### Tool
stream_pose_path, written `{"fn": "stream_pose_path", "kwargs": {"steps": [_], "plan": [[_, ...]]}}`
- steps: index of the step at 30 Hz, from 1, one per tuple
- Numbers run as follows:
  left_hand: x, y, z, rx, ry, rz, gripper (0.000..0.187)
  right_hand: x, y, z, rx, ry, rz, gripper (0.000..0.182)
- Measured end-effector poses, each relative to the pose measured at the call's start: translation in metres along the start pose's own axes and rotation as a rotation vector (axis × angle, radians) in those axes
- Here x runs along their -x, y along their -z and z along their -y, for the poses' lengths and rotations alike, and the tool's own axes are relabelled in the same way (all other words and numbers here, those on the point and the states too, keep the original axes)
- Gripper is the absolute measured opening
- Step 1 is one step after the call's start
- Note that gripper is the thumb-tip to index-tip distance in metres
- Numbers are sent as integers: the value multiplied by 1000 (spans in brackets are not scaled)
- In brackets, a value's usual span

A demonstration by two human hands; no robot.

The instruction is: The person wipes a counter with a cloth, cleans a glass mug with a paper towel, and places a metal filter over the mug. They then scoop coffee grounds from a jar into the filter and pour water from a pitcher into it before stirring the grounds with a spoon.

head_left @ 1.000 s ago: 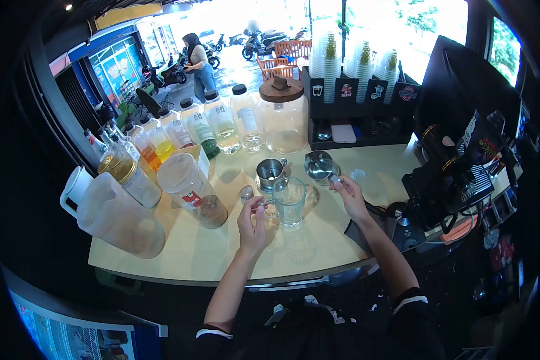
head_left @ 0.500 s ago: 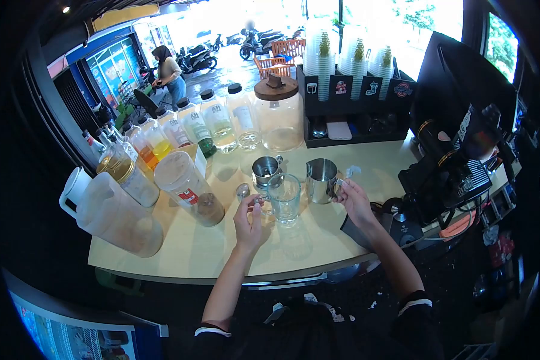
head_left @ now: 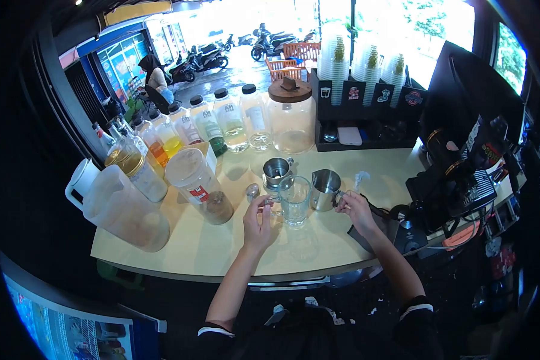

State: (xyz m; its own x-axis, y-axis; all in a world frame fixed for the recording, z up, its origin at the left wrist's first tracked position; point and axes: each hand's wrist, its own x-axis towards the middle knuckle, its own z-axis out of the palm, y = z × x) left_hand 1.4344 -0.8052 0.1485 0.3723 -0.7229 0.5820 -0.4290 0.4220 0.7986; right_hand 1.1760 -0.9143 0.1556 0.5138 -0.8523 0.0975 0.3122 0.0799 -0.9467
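Note:
My left hand (head_left: pixel 258 225) is closed around the handle of a clear glass mug (head_left: pixel 295 207), which stands upright on the counter and looks empty. Just to its right is a steel milk pitcher (head_left: pixel 326 193). My right hand (head_left: pixel 355 210) grips that pitcher's handle on the right side. The pitcher is nearly upright, its inside mostly hidden from me. Behind the mug sits a small steel cup (head_left: pixel 276 170) with a handle. A small round metal piece (head_left: pixel 252 191), perhaps a spoon or scoop, lies beside my left fingers.
On the left stand a plastic pitcher (head_left: pixel 126 210), a tub of brown powder (head_left: pixel 201 189) and several syrup bottles (head_left: pixel 229 123). A lidded glass jar (head_left: pixel 291 126) and a black cup rack (head_left: pixel 366 129) are at the back. An espresso machine (head_left: pixel 456 174) occupies the right.
The whole view has shifted slightly. The milk pitcher has come a little closer to the glass mug, with my right hand still on its handle. A person outside has lowered into a seat.

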Motion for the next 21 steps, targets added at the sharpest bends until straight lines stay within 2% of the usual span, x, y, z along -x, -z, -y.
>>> {"fn": "stream_pose_path", "kwargs": {"steps": [1,3,4,6,7,9,10,12,13,15,19,21], "plan": [[0,0,0,-1,2,5,24,-1,4,-1,0,-2,4,19],[0,1,-2,1,-2,2,25,-5,7,-2,251,37,-47,13],[0,2,-3,4,-8,5,25,-6,6,1,251,35,-42,13],[1,3,0,-17,-12,-33,26,-3,2,18,753,189,-216,14],[2,4,1,-35,-16,-69,26,-4,-4,31,755,188,-213,14],[2,5,0,-9,-26,-80,26,-10,-19,59,900,371,-281,18],[2,6,0,15,-39,-89,26,-15,-29,72,901,373,-279,18],[1,6,-3,23,-18,-58,26,-33,-52,91,911,525,-28,17],[1,6,-4,29,4,-24,25,-48,-61,93,907,528,-26,17],[1,6,-1,-7,-18,-27,24,-83,-75,87,1081,516,194,22],[1,7,-12,-113,-82,-42,19,-154,-87,45,1280,249,266,33],[-2,7,-13,-128,-90,-49,18,-181,-81,15,1372,288,301,33]]}}
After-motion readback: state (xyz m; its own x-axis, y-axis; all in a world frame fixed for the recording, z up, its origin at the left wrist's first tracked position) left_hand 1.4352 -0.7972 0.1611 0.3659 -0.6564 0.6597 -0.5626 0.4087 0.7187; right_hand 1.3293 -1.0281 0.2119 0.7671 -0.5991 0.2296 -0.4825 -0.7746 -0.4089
